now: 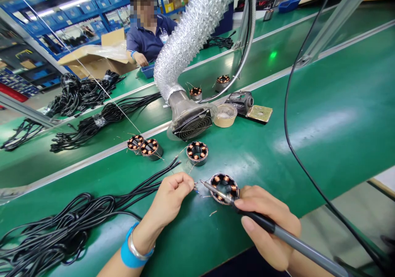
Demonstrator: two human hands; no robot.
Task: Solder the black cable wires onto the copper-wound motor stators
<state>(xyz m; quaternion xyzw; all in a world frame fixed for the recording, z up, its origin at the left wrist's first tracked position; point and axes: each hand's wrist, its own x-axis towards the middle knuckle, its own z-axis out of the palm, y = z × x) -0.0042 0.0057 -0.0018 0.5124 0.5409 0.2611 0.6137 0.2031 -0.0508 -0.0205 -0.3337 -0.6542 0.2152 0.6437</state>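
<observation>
My right fingers (257,205) grip the iron (265,222), shaft crossing over the ring (226,178) on the table (277,157), tip just left of the ring. My left fingers (184,186), left of the ring, pinch wire ends (196,189). Beyond the ring: second ring (197,161), then vent (193,125).

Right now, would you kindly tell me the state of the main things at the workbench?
Left fingers: pinched shut around thin wires
Right fingers: closed around soldering iron
Soldering iron: held; heat not discernible
Nearest coil ring: lying flat, coils exposed
Near black cables: loosely bunched
Foil duct: bent
Round tub: open
</observation>
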